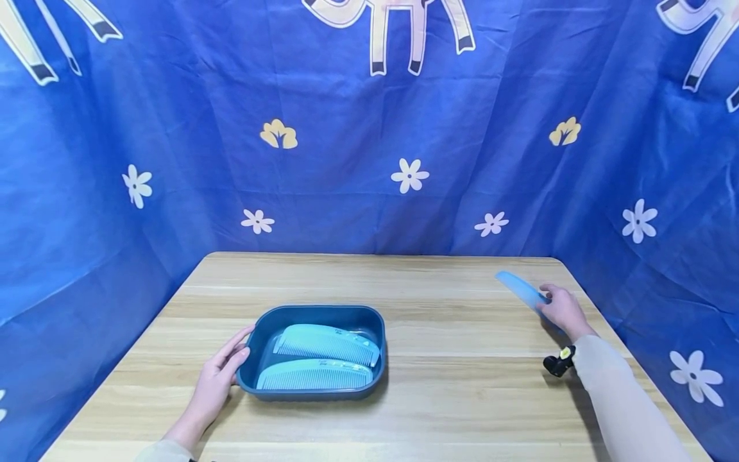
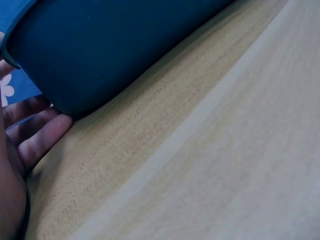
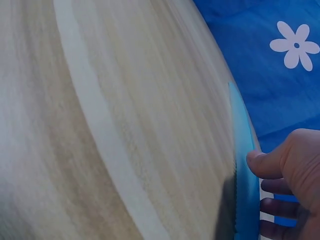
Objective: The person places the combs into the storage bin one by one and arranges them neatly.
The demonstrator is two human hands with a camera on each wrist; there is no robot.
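Observation:
A dark teal plastic basin (image 1: 312,395) stands on the table at centre left. Inside it lie two light blue combs, an upper comb (image 1: 326,343) and a lower comb (image 1: 314,374), both with teeth toward the near side. My left hand (image 1: 215,378) grips the basin's left end, thumb at the rim; in the left wrist view its fingers (image 2: 47,137) are at the bottom corner of the basin. Far to the right, my right hand (image 1: 566,312) holds another light blue comb (image 3: 245,185) between thumb and fingers. The far end of this comb points to the back left.
The light wood-grain table (image 1: 439,410) has its right edge close beside my right hand. Blue cloth (image 1: 358,192) printed with flowers and animal legs hangs around the back and sides. A black wrist camera (image 1: 559,363) sits at my right wrist.

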